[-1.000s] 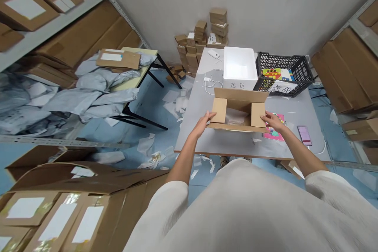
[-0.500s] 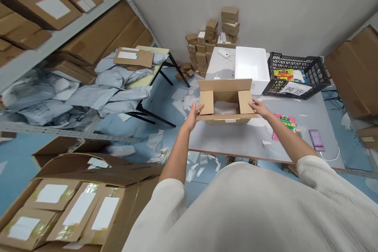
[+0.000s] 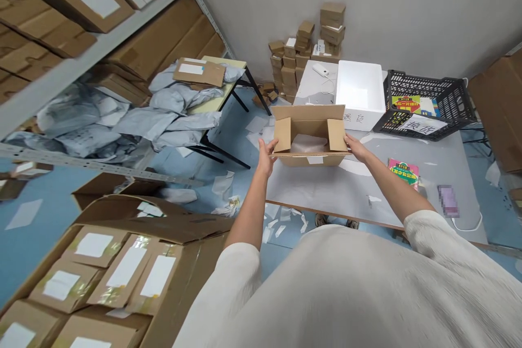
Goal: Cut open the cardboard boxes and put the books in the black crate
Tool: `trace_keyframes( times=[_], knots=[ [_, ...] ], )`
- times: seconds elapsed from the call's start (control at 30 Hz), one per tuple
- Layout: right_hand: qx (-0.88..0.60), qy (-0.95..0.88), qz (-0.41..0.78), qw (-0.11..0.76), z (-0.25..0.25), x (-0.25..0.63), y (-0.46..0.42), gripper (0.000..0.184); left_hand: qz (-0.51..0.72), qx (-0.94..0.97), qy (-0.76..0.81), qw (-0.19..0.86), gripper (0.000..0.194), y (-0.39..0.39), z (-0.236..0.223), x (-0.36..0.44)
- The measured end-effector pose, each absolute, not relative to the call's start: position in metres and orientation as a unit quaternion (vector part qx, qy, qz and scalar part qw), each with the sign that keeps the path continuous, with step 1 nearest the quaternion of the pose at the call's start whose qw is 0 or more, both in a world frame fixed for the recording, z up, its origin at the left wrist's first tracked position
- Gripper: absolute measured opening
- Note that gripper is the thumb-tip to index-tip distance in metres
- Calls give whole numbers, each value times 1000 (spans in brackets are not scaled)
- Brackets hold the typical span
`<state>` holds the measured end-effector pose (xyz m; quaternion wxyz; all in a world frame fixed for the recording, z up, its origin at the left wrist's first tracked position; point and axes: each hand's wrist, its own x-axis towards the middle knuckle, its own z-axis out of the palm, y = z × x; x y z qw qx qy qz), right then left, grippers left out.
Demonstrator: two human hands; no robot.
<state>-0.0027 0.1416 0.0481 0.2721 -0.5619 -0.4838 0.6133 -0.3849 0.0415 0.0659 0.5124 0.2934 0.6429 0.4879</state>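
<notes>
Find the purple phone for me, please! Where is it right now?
In the head view, the purple phone lies near the right end of the grey table, to the right of the pink and green book.

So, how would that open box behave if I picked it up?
The cardboard box should hold its shape, as its walls stand straight. The thin back flap might bend. The pale item lying inside could slide about.

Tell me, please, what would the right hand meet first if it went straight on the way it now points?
The right hand would most likely press into the right end of the open cardboard box, which its fingertips seem to touch, though exact contact is hard to judge.
</notes>
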Motion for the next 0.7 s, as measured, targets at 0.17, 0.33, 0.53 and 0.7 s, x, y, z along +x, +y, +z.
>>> trace_keyframes(
  times=[0.17, 0.33, 0.53, 0.7],
  knots=[
    [-557, -491, 608, 280, 48, 0, 146, 57, 498, 353, 688, 393, 90, 40, 72, -385],
    [-603, -480, 568, 291, 48, 17, 146, 57, 460, 513, 691, 220, 69, 32, 94, -377],
    [-606, -494, 539, 314, 53, 60, 130, 55, 374, 687, 612, 116, 50, 39, 125, -326],
    [-629, -469, 519, 339, 52, 123, 107, 48, 340, 749, 557, 113, 46, 43, 136, -259]
  ],
)
